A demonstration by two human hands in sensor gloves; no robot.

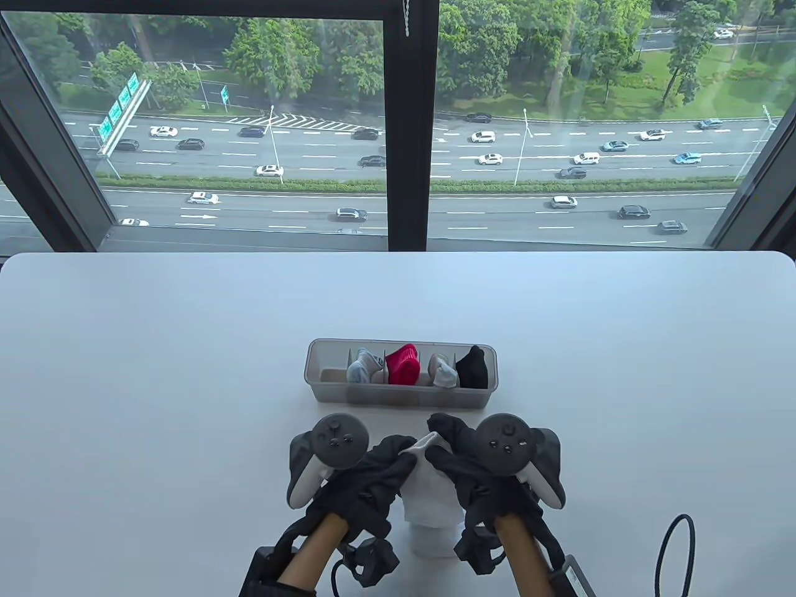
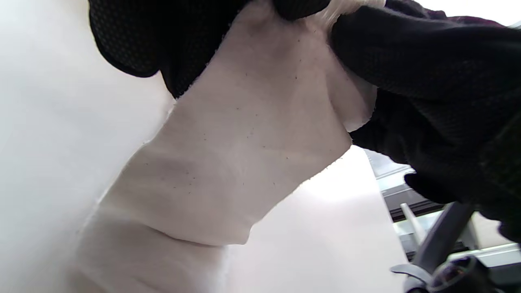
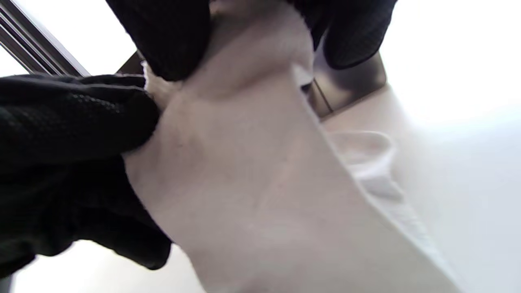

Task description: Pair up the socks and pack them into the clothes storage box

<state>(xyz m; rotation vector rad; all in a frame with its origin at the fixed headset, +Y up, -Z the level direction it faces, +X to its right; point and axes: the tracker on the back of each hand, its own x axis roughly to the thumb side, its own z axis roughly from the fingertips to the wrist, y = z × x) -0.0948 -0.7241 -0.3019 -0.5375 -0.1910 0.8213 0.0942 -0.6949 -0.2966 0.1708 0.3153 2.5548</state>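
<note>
Low in the centre of the table view, the left hand and the right hand both pinch with curled fingers the top edge of the white socks, which hang between them, seemingly light, soft and limp, best held at the cuff, just below the storage box.

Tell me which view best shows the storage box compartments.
Table view: the storage box is whole there, four compartments filled and the leftmost empty. Right wrist view catches only a dark blurred corner behind the white sock. Left wrist view shows none of it.
</note>
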